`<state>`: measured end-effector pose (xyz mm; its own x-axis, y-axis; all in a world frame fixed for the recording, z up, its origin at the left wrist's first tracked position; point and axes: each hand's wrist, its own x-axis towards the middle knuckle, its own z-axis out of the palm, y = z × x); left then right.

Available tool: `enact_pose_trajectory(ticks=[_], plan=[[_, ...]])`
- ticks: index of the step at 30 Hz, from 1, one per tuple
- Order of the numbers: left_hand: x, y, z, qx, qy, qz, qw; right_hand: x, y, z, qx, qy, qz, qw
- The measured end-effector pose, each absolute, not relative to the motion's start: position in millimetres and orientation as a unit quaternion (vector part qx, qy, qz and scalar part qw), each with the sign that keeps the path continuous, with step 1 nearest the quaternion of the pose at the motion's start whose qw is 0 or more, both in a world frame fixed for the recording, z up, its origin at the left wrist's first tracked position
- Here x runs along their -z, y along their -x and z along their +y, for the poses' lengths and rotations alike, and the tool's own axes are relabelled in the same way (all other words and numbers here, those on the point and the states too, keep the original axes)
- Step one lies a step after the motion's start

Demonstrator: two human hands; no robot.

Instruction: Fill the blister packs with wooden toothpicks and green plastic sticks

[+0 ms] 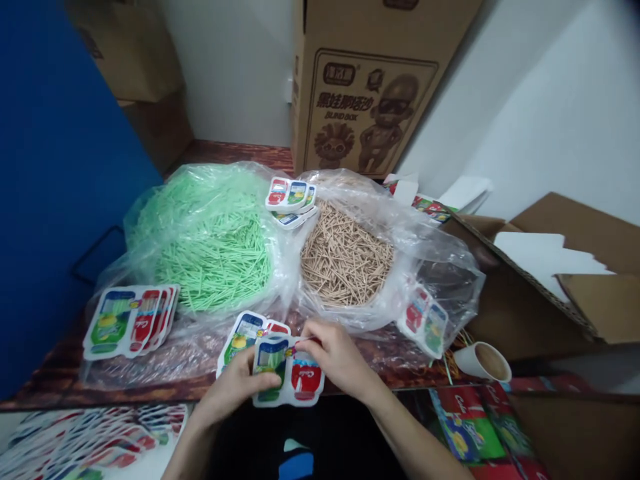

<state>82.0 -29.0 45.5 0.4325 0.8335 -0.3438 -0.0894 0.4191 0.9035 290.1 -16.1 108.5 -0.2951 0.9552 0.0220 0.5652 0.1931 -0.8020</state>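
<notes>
My left hand point(245, 380) grips a printed card pack point(306, 383) with a green bottle-shaped half and a red one, its thumb on the green side. Green sticks show in the green half. At the top of the red half, the fingers of my right hand point(334, 353) are pinched together; whatever is between them is hidden. Behind the held pack lie similar packs point(243, 333) on the table edge. A clear bag of light green sticks point(220, 257) stands open at the left, and a bag of tan sticks point(347, 257) is open to its right.
Stacked packs lie at the left point(117, 323), between the bags point(290, 193) and on the right point(425, 320). A paper cup point(483, 363) lies tilted near an open carton point(500, 293). A tall cardboard box point(365, 87) stands behind; coloured boxes point(467, 423) sit below right.
</notes>
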Motion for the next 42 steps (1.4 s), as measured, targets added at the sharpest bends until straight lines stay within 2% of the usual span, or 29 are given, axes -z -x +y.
enact_pose_trajectory(ticks=[3,8,12,16,20,25,27,29,32,36,39,42], plan=[[-51,-89,-29,-0.279,-0.494,0.449,0.69,-104,-288,-19,-0.323,0.529,-0.723,0.305],[-60,-114,-30,-0.336,-0.504,0.499,0.619,-93,-288,-22,-0.237,0.53,-0.728,0.364],[-63,-129,-30,-0.366,-0.486,0.51,0.608,-85,-292,-21,-0.203,0.545,-0.718,0.382],[-59,-140,-30,-0.382,-0.442,0.527,0.618,-81,-293,-19,-0.216,0.554,-0.704,0.388],[-50,-143,-28,-0.385,-0.424,0.552,0.606,-83,-295,-16,-0.279,0.543,-0.686,0.396],[-36,-135,-26,-0.39,-0.411,0.563,0.601,-97,-306,-4,-0.388,0.499,-0.699,0.335],[-34,-132,-27,-0.398,-0.405,0.566,0.597,-102,-316,11,-0.389,0.493,-0.71,0.32],[-35,-130,-28,-0.409,-0.396,0.574,0.588,-103,-331,31,-0.329,0.534,-0.707,0.327],[-40,-127,-31,-0.432,-0.371,0.589,0.573,-97,-356,66,-0.172,0.648,-0.665,0.329],[-38,-123,-34,-0.44,-0.333,0.593,0.587,-87,-377,103,-0.002,0.719,-0.649,0.249],[-32,-119,-35,-0.443,-0.321,0.596,0.587,-83,-379,120,0.05,0.75,-0.637,0.172],[-29,-117,-36,-0.443,-0.32,0.595,0.589,-82,-374,131,0.037,0.753,-0.651,0.083]])
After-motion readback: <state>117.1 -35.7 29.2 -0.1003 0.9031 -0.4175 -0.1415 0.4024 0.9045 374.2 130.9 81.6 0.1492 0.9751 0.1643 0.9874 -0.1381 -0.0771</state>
